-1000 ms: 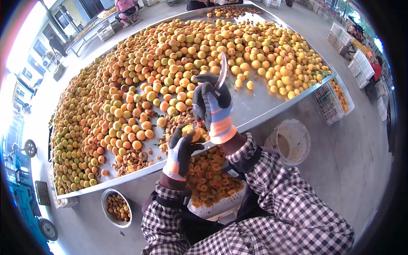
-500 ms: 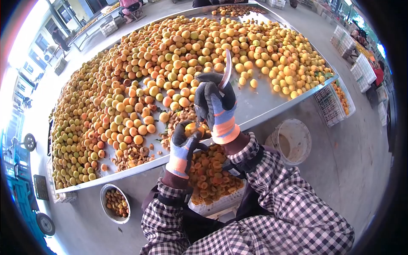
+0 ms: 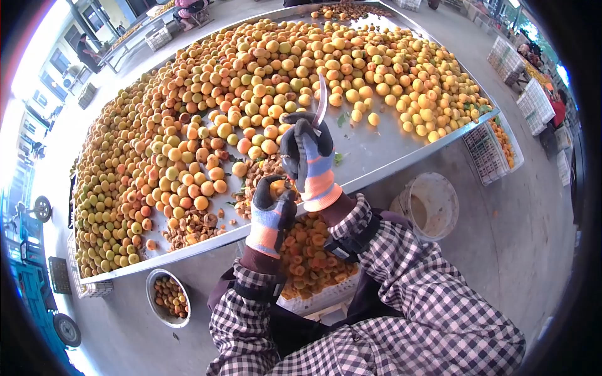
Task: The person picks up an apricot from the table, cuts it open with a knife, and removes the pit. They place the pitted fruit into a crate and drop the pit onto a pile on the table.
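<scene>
My left hand (image 3: 271,212), in a grey-and-orange glove with dark fingers, is closed around a yellow-orange apricot (image 3: 279,188), mostly covered by the fingers. Just above it, my right hand (image 3: 311,160) wears a matching glove and grips a knife (image 3: 322,103), its curved blade pointing up and away. The right fingertips meet the apricot; whether they hold a piece of it is hidden. Below both hands stands a crate of split apricots (image 3: 313,260). Behind them a heap of whole apricots (image 3: 263,75) covers much of the metal table (image 3: 370,150), with brown pits (image 3: 194,230) near its front edge.
A pale bucket (image 3: 429,207) stands on the floor at right, and a bowl of dark fruit (image 3: 168,299) at left. Beyond the table's right corner is a crate of apricots (image 3: 492,150). More white crates (image 3: 535,106) line the right side. Other people are in the background.
My right hand has moved left and slightly down, closer to my left hand, and the knife blade has shifted left with it. More of the apricot is now covered by the fingers.
</scene>
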Demonstrator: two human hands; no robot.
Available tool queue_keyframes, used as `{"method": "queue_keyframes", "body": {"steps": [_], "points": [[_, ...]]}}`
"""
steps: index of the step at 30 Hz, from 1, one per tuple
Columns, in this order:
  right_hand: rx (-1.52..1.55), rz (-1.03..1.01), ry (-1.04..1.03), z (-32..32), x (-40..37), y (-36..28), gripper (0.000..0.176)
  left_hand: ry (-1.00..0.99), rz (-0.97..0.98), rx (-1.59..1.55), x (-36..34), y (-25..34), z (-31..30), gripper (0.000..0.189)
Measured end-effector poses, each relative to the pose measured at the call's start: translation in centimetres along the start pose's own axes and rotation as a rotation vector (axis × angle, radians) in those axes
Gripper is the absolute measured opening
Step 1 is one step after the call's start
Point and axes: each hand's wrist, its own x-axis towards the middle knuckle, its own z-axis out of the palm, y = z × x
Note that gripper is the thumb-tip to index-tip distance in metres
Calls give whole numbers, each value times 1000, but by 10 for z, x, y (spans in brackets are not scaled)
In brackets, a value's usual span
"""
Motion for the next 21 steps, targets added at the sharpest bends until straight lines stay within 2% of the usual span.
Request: {"method": "queue_keyframes", "body": {"steps": [3,5,6,8,11,12,16,19,21], "points": [[113,188,131,-3,2,-8,23,0,20,75,10,-14,-9,31],[141,231,231,-12,5,2,23,-47,495,467,18,-24,-13,30],[138,234,232,-14,4,8,23,-47,492,465,20,-23,-14,30],[124,348,375,-17,2,17,21,-41,484,564,23,-21,-16,28],[147,387,406,-20,6,19,19,-53,508,609,25,-20,-17,28],[106,370,423,-18,9,16,18,-80,443,584,28,-18,-19,32],[110,395,434,-21,15,19,17,-119,471,612,19,-6,-16,35],[101,438,489,-24,13,23,16,-159,414,722,11,3,-17,37],[146,526,519,-27,12,26,15,-197,536,826,12,1,-22,40]]}}
